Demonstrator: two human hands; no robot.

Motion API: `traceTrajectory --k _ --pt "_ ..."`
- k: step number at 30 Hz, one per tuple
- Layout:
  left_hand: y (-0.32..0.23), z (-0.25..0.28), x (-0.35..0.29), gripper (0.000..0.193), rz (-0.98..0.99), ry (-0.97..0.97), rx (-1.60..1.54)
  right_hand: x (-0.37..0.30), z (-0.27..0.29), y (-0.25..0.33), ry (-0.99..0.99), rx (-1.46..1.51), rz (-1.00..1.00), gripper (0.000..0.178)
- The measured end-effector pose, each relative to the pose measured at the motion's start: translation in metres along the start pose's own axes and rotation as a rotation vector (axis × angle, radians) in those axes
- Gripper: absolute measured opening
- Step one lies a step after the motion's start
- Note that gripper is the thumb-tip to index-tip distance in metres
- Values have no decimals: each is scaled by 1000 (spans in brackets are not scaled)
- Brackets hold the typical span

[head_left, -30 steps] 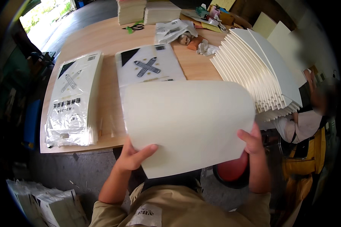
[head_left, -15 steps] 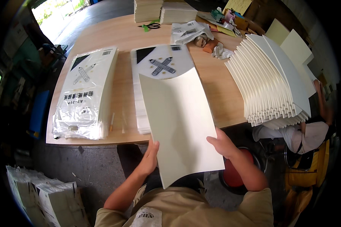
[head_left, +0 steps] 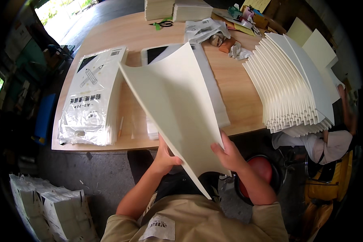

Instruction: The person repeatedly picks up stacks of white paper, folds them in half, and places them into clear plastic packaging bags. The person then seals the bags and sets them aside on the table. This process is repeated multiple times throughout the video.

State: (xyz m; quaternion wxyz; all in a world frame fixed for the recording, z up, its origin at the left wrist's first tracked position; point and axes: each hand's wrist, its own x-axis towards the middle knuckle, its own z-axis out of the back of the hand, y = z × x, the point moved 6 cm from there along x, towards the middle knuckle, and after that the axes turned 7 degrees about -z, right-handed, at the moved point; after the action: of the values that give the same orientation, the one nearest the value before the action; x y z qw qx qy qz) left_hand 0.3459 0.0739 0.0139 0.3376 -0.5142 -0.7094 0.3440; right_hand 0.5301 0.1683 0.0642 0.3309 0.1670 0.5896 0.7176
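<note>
A thin stack of cream drawing paper (head_left: pixel 177 97) is held up in front of me, bent into a trough and tilted with its far end toward the left. My left hand (head_left: pixel 167 158) grips its left edge, thumb on the near side. On the right edge my right hand (head_left: pixel 229 153) is closed, its thumb lying on the upper sheet. Behind and partly under the paper lies a pile of clear printed plastic bags (head_left: pixel 213 97), much of it hidden. Left of that, packed paper in clear printed bags (head_left: pixel 88 97) forms a neat pile on the wooden table (head_left: pixel 127 36).
At the table's right stands a tall fanned stack of cream paper (head_left: pixel 278 88), a seated person (head_left: pixel 339 141) beside it. Black scissors (head_left: pixel 163 23), more paper stacks (head_left: pixel 191 11) and crumpled plastic (head_left: pixel 205 30) lie farther back. A red stool (head_left: pixel 256 175) and bagged bundles (head_left: pixel 64 209) stand on the floor.
The paper stack has turned so its far end points left, and it is bent more. Both hands have drawn closer together along its edges. The view has shifted slightly.
</note>
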Motion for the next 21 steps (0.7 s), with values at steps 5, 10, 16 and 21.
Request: traceTrajectory --k 5,10,16,21 --pt "-10 -22 7 154 -258 16 368 1 -16 16 148 -143 134 105" --pt "1 -26 0 147 -200 -72 284 -3 -28 15 45 -198 -64 106" --pt "-6 -10 1 114 -125 -203 58 -5 -28 13 20 -57 -29 78" --pt "-3 8 7 83 -61 -238 -8 3 -26 27 43 -7 15 74"
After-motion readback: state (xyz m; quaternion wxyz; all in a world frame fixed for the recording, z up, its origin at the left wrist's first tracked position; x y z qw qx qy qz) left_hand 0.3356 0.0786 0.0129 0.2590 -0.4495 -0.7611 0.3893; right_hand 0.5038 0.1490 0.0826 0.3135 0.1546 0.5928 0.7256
